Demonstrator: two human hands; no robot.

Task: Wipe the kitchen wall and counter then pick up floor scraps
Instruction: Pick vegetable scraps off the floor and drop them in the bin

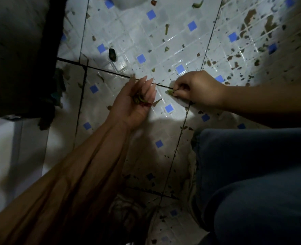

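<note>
Scraps lie scattered over the tiled floor (163, 43); one green scrap (170, 91), on a dark grout line mid-floor, is pinched by the right hand (197, 89), its grip pressed together on it. Just beside, the left hand (135, 103) lies palm up, fingers loosely spread, cupping the gathered bits (140, 100), apparently as a holder. Light is dim; a dark-trousered knee (261, 174) fills the floor's near right corner.

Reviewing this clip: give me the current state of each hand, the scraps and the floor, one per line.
left hand: palm up, fingers relaxed, carrying collected scraps.
right hand: fingertips pinching a green scrap at the floor.
dark scrap: lying on the floor, untouched.
tiled floor: littered with many small scraps, not yet cleared.
</note>
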